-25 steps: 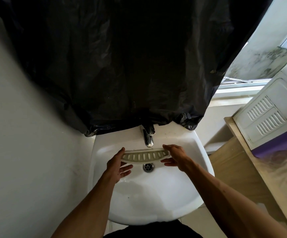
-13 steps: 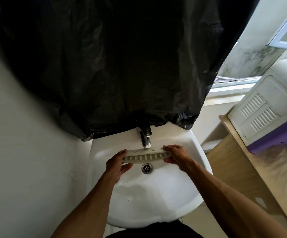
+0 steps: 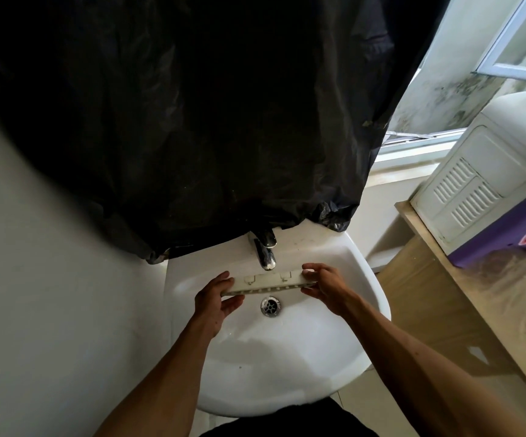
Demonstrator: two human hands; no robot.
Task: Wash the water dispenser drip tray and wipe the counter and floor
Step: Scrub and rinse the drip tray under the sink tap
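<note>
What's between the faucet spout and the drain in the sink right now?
In the head view, the drip tray spans that gap, held at its ends by the left hand and right hand, just under the faucet and above the drain.

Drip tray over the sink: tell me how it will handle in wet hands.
The drip tray probably stays stiff: it spans straight between the left hand and right hand. Likely light, held by fingertips only. Its smooth plastic may slip if wet.
</note>
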